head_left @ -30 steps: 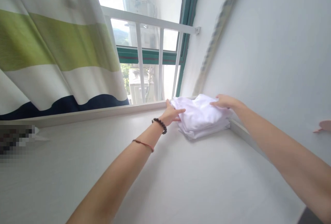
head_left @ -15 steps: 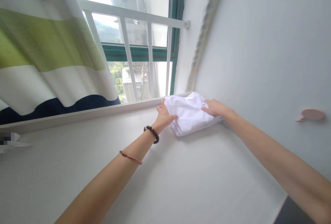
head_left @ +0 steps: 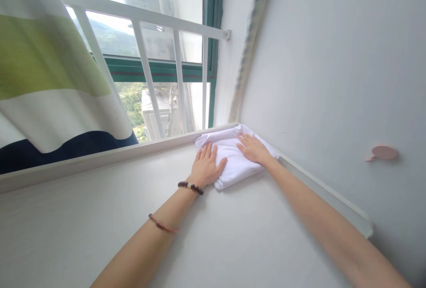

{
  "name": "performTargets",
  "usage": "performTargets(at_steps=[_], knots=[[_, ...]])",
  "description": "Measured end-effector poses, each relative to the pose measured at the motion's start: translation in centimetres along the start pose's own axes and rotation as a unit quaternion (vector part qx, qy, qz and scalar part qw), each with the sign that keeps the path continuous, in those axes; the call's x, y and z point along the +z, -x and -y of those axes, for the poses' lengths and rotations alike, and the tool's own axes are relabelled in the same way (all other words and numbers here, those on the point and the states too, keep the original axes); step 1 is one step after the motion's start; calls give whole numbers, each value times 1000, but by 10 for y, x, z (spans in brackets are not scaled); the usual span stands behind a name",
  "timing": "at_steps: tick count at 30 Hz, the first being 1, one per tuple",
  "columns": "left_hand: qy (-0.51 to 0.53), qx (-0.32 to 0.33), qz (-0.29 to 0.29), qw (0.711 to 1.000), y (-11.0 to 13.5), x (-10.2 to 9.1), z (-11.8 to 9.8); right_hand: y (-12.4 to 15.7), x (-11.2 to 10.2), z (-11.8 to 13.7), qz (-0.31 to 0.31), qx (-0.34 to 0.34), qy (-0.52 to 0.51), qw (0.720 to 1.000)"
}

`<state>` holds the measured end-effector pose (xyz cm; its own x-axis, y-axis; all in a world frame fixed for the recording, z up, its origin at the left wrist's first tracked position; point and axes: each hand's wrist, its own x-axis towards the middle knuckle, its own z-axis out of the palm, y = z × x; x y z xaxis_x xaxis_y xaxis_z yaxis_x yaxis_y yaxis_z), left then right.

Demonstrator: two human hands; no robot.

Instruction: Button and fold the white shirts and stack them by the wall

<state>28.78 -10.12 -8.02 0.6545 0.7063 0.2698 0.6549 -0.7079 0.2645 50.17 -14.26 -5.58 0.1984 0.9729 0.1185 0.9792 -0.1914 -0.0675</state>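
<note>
A folded white cloth [head_left: 233,163], perhaps a garment, lies in the far corner of a white flat surface [head_left: 246,239], where the window ledge meets the wall. My left hand [head_left: 205,164] rests on its left edge, palm down with fingers spread. Across the cloth's upper right part lies my right hand [head_left: 253,147], also flat, its fingers stretched out. Neither hand grips the fabric. Part of the cloth is hidden under both hands. A dark beaded bracelet and a thin reddish band circle my left wrist and forearm.
A raised rim [head_left: 159,148] runs along the window side of the surface. Behind it stand white railing bars [head_left: 179,75] and a green-framed window. A striped curtain [head_left: 56,66] hangs at left. On the right wall sits a pink oval fixture [head_left: 384,152].
Both hands have gone from holding the cloth at its sides to lying flat on it. The cloth looks flatter and sits deeper in the corner. The view has shifted right.
</note>
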Motion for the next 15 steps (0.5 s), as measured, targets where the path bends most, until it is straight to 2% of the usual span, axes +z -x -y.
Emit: performTargets(at_steps=[2,4,6,8,10,15], knots=[[-18,9,7,1000,-1,-9,3,-4,-7,-1,27,-7,4,1000],[-48,25,4,999,-11,-25,-2,-16,-27,-1,57,-20,5,998],[-73,43,-32,996,-28,-40,-11,-35,-49,1,56,-29,7,998],[-73,59,-87,992,-47,-46,-16,-53,-61,3,21,-29,14,999],[-58,61,-104,991,-61,-38,-14,-66,-54,5,-10,-28,21,999],[-19,29,-29,999,-72,2,18,-72,4,2,-9,-14,31,999]])
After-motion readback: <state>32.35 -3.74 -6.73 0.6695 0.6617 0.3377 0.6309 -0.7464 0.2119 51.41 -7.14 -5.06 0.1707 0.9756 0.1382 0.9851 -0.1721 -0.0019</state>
